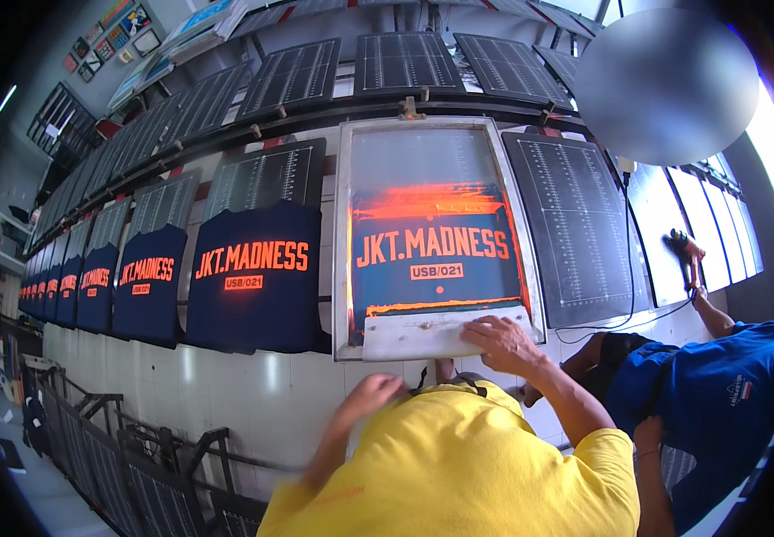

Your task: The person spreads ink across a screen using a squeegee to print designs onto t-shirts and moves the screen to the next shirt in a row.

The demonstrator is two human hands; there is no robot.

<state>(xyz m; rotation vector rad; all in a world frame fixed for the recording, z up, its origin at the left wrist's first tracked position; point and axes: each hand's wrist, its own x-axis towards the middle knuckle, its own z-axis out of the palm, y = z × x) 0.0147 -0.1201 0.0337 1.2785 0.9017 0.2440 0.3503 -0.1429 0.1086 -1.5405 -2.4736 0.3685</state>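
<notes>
A metal-framed printing screen (342, 268) lies flat on the long table in front of me. Orange ink (427, 201) is smeared across its mesh, and a navy shirt with orange lettering shows through. A wide pale squeegee (414, 338) rests along the frame's near edge. My right hand (505, 345) grips the squeegee's right end from above. My left hand (374, 392) is lower, at the white table edge close to my yellow shirt, with its fingers curled and nothing visible in it.
Several navy printed shirts (257, 277) lie in a row leftward on the table. Bare black boards (575, 224) lie to the right. A co-worker in a blue shirt (709, 394) holds a red tool (682, 246) there. A metal rack (136, 447) stands lower left.
</notes>
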